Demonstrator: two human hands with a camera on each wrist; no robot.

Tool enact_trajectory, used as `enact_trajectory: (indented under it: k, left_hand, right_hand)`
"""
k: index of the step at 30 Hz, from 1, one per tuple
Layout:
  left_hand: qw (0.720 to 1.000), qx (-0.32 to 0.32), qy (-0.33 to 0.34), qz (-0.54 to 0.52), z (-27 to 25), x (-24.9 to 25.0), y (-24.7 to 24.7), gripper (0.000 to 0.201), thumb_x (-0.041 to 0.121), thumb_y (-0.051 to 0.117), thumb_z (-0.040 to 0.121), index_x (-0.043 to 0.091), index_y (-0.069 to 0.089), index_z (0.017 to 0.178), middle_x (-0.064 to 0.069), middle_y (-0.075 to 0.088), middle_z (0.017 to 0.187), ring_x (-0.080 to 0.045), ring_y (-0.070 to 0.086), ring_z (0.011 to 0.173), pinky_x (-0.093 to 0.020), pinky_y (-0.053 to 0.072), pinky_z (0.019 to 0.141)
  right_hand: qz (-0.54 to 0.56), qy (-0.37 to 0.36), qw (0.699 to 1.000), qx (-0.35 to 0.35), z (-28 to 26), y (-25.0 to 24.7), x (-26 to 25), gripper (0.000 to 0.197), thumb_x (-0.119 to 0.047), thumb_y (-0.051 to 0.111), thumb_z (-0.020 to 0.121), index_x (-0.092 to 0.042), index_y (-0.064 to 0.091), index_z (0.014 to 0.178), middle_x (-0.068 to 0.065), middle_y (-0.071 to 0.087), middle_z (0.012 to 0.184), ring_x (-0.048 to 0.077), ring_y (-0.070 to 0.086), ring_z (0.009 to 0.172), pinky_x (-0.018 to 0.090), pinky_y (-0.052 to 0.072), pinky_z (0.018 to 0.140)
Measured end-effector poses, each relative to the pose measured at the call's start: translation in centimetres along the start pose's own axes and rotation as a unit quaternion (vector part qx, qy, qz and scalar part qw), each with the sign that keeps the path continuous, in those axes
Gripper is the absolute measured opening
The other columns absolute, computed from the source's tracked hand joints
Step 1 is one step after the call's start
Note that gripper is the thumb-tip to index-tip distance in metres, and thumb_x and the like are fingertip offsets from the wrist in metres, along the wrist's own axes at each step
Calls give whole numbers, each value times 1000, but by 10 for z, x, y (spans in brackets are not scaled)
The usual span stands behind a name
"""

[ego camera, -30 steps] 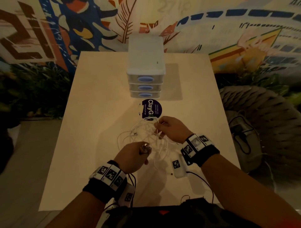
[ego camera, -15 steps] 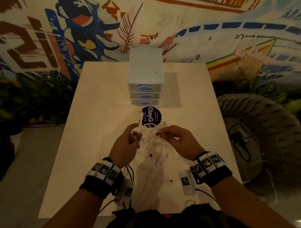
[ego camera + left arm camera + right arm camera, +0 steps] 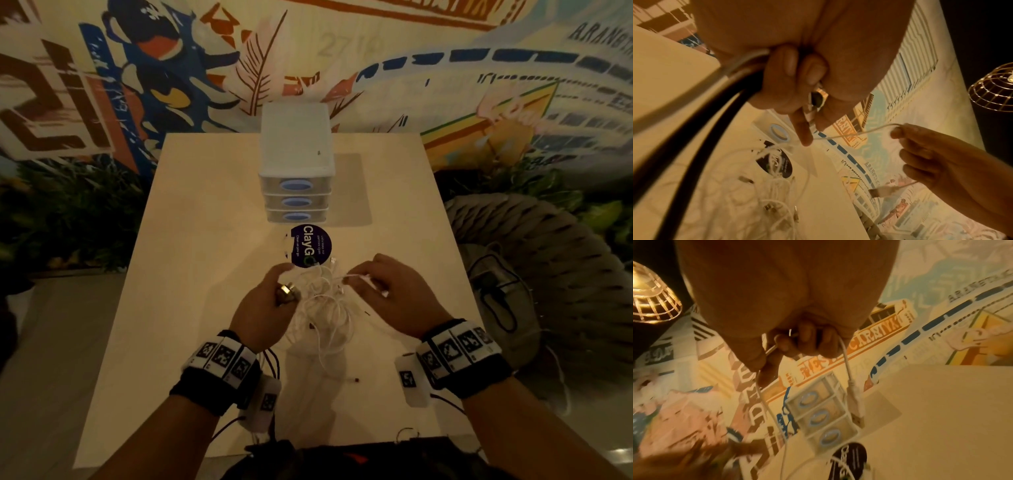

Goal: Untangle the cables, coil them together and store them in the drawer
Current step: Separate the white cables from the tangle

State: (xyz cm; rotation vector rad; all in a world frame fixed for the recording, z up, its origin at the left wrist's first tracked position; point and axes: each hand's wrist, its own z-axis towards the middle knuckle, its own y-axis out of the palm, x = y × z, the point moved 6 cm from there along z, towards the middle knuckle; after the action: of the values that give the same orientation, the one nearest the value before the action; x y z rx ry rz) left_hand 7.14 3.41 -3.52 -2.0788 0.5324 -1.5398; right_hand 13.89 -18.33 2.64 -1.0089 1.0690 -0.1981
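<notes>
Head view: both hands [image 3: 397,294] apparently pinch tangled cables [image 3: 325,305].

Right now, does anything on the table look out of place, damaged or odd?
Nothing looks damaged or spilled. The white cables are a tangled heap on the table, as the task expects. The right hand pinches one strand; the left hand grips the bundle. All drawers look shut.

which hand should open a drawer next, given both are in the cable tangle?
Probably left. The right hand pinches a white cable with its plug dangling, the strand being worked free. The left hand only steadies the tangle, and it is about as near the drawer unit.
</notes>
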Motion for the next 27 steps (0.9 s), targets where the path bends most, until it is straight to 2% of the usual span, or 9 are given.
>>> enact_trajectory:
  k: [3,7,10,14,18,20,22,24,27]
  left_hand:
    - [998,34,-49,-32,2,-14,-12,50,28,67,95,33,46,140,4,67,90,-13,59,73,-29,44,69]
    - [996,47,-53,-47,4,-18,-15,36,30,76,88,27,62,121,5,67,106,-15,63,96,-28,45,81]
    - [998,21,-34,-49,7,-11,-3,32,30,78,87,27,64,116,7,69,100,-13,65,92,-30,49,80]
    - [999,-1,-22,-27,13,-3,15,26,26,66,95,27,64,121,2,67,95,-19,60,78,-26,42,72]
    - [997,-59,-58,-2,24,-9,31,30,30,60,99,20,63,127,-2,68,112,-25,64,101,-32,49,87]
    - [992,-99,-69,39,27,-11,37,22,32,57,101,16,64,115,-2,67,101,-23,62,92,-32,46,82]
    - [990,-112,-60,63,30,-15,40,26,34,55,101,11,62,92,-4,62,83,-26,58,82,-35,42,72]
    - [991,-99,-59,66,33,-21,40,33,35,55,101,17,53,74,-2,53,69,-25,52,71,-33,36,62]
    - [994,-78,-58,50,34,-24,36,32,36,58,99,19,53,73,-1,52,66,-20,49,64,-32,35,61]
  right_hand:
    - [32,20,996,81,0,-35,2,22,-47,58,95,-36,76,99,-4,53,72,11,49,60,30,43,56]
    - [57,11,993,104,5,-63,-7,15,-38,64,94,-34,78,98,0,52,71,14,48,59,29,43,57]
    - [59,4,994,88,8,-68,-14,14,-32,67,95,-32,79,99,-3,49,70,13,47,60,26,41,60]
    - [63,-5,996,70,5,-65,-23,14,-34,66,94,-34,79,100,-1,51,71,14,48,61,23,39,60]
    - [59,6,996,64,-6,-61,-17,13,-34,67,94,-39,77,100,-5,51,72,14,49,62,20,39,59]
    - [60,18,996,67,-13,-61,-11,13,-33,67,94,-34,78,100,-7,53,73,14,51,64,22,41,60]
    - [67,28,995,70,-20,-62,-5,13,-30,67,95,-29,79,99,-9,62,77,13,57,69,23,45,64]
    - [94,69,991,59,-27,-60,8,11,-24,66,96,-26,77,95,-13,69,79,9,62,71,24,49,65]
    - [70,149,986,-37,-38,-44,33,15,-25,61,97,-33,73,93,-8,61,63,4,52,56,26,44,57]
